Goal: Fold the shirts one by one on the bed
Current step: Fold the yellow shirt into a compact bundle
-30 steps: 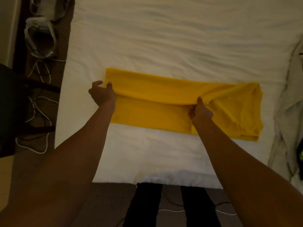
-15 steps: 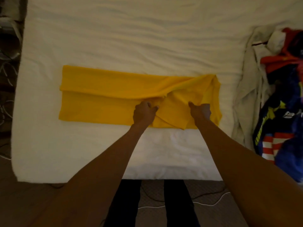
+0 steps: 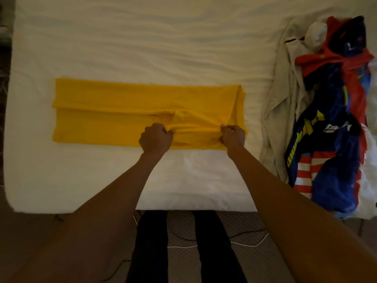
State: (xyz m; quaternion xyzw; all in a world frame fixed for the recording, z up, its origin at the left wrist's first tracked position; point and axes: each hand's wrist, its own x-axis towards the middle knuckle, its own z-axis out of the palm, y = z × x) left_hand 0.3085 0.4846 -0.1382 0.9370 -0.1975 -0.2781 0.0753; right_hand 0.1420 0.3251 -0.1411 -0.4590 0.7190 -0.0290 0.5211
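Fingertips buried in cloth, my left grip (image 3: 156, 138) and right grip (image 3: 232, 135) pinch the shirt (image 3: 114, 111): a long yellow strip, bunched between them.

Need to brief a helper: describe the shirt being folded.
On the white bed, look left of the crumpled clothes heap. The yellow shirt lies flat as a long band, left hand and right hand gripping its right part. It alone is plain yellow and flat; the heap is multicoloured.

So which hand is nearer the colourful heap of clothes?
Right. The right hand grips the folded yellow shirt at its end toward the colourful clothes heap; the left hand grips it midway, farther off.
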